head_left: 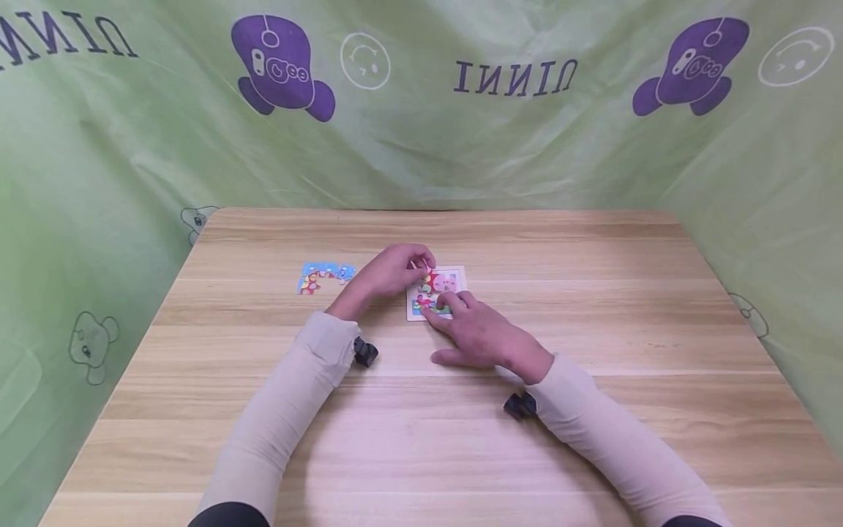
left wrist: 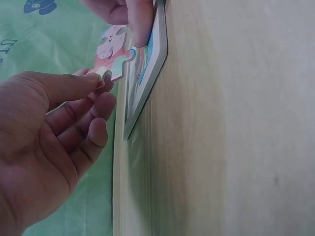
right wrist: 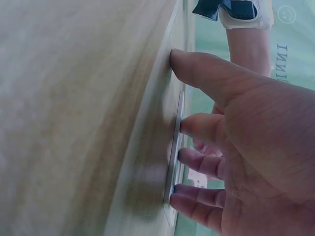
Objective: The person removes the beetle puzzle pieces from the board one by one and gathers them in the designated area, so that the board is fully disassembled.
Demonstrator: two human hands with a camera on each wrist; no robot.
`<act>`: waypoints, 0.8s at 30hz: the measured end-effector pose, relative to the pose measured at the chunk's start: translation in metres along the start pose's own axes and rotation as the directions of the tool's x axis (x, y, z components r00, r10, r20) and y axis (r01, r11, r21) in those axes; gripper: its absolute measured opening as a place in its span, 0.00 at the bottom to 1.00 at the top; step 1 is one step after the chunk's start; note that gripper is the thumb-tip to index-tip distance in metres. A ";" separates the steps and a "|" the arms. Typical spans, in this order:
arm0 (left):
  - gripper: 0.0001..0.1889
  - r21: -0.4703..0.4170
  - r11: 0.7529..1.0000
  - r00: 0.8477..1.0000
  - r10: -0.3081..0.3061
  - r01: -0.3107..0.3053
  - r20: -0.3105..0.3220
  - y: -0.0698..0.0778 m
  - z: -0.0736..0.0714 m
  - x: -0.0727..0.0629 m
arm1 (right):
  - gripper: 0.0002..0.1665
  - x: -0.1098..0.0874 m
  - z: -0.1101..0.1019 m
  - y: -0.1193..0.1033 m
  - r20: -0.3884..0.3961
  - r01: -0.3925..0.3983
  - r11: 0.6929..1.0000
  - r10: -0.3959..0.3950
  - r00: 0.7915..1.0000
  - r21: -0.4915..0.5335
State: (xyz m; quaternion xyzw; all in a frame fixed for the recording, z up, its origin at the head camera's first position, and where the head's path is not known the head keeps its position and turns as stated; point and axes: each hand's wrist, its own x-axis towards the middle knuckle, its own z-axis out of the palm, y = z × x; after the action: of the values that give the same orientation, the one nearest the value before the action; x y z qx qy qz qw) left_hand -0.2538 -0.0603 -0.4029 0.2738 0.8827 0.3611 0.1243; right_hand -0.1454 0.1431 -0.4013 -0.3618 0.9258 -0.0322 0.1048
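My left hand (head_left: 395,269) pinches a joined bit of jigsaw puzzle (left wrist: 109,54), pink and red with a pale green patch, between thumb and forefinger. It is tilted up over the far part of a white-rimmed puzzle board (head_left: 411,316). The hand's other fingers are loosely bent below it in the left wrist view. My right hand (head_left: 477,333) lies over the board's near right side, fingers spread and fingertips down on the board (right wrist: 172,172). Its thumb points at the tabletop, apart from the board. Colourful pieces (head_left: 424,301) show in the board's lower part, partly covered by the right fingers.
Left of the board, another joined group of puzzle pieces (head_left: 327,274), blue and red, lies on the wooden table (head_left: 421,439). Green printed cloth (head_left: 421,146) hangs behind the table and along its sides. Each wrist wears a small black camera (head_left: 365,352).
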 end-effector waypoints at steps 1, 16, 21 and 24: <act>0.06 -0.002 1.000 1.000 -0.002 0.002 -0.002 0.000 0.000 0.000 | 0.48 0.000 0.000 0.000 0.002 -0.001 1.000 0.001 1.000 0.001; 0.05 -0.001 0.999 0.999 -0.052 0.052 0.008 0.003 0.009 0.005 | 0.46 -0.003 0.002 0.001 -0.032 0.016 1.000 -0.015 0.999 0.008; 0.04 0.026 0.999 0.999 -0.031 0.030 0.031 0.003 0.013 0.009 | 0.46 -0.002 0.001 0.003 -0.046 0.044 0.999 -0.043 0.998 0.021; 0.04 0.029 0.999 0.999 -0.028 0.027 0.039 0.002 0.013 0.011 | 0.46 -0.002 0.002 0.005 -0.048 0.056 0.998 -0.055 0.997 0.024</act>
State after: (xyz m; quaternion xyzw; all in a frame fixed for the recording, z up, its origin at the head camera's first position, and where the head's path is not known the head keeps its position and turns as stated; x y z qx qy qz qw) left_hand -0.2569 -0.0451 -0.4115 0.2704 0.8889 0.3410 0.1429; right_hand -0.1468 0.1478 -0.4031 -0.3853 0.9171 -0.0551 0.0864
